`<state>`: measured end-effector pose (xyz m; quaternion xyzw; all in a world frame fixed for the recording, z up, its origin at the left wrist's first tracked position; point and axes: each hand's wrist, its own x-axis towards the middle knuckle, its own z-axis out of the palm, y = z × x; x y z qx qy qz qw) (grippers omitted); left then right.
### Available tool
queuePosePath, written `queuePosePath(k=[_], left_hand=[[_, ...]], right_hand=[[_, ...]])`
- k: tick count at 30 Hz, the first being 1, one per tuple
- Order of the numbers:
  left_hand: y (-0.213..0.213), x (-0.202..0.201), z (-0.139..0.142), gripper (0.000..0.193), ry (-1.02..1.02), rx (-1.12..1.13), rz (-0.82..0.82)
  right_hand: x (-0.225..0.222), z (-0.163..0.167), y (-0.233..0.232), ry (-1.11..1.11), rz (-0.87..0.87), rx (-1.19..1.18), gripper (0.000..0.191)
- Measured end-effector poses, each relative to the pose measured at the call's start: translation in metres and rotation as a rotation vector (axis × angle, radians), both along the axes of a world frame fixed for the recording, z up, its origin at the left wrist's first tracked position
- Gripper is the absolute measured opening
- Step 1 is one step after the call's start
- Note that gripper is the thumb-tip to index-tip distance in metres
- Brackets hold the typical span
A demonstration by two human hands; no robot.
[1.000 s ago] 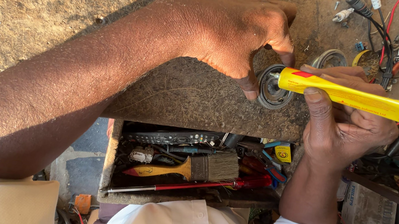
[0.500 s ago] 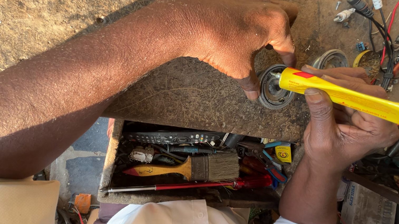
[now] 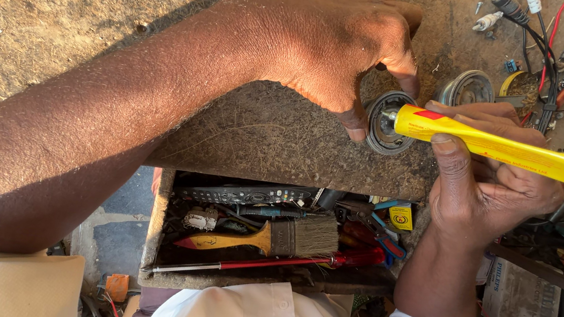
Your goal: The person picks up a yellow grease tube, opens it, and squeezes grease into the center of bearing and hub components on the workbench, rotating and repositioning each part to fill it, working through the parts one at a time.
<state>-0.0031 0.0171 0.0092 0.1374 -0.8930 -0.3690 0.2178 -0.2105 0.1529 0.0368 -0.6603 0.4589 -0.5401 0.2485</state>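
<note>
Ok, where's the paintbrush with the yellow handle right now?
The paintbrush lies in the open tool drawer below the worn benchtop, in the lower middle of the head view, between a dark remote control above it and a red-handled screwdriver below.

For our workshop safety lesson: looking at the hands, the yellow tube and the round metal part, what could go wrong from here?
1. The yellow tube has its nozzle at the round metal part; a hard squeeze by the right hand might smear the left hand's fingertips, which touch the part.
2. The part sits near the worktop edge; a slip could drop it into the open drawer of tools.
</note>
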Motion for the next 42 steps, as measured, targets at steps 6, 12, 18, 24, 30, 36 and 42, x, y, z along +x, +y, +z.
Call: queuePosePath(k=[6,12,18,24,30,36,42], left_hand=[[0.003,-0.002,0.003,0.084,-0.09,-0.034,0.027],[0.006,-0.002,0.007,0.075,-0.089,0.019,0.082],[0.0,0.0,0.01,0.076,-0.078,0.034,-0.003],[-0.002,-0.008,0.011,0.114,0.017,-0.004,0.029],[0.001,-0.011,0.007,0.112,0.028,0.053,0.014],[0.001,-0.01,0.003,0.106,0.049,0.083,-0.003],[0.0,-0.011,0.002,0.103,0.062,0.069,0.01]], right_hand=[[-0.009,-0.006,-0.001,-0.28,0.043,-0.016,0.023],[-0.035,-0.004,0.003,-0.732,-0.049,0.225,0.01],[-0.048,-0.021,0.008,-0.658,-0.033,0.167,0.003],[-0.046,-0.031,0.011,-0.564,-0.076,0.083,0.019],[-0.035,-0.03,0.011,-0.404,-0.037,0.03,0.031],[-0.028,-0.023,0.003,-0.283,-0.062,0.024,0.023],[-0.024,-0.017,-0.002,-0.227,-0.074,0.054,0.022]])
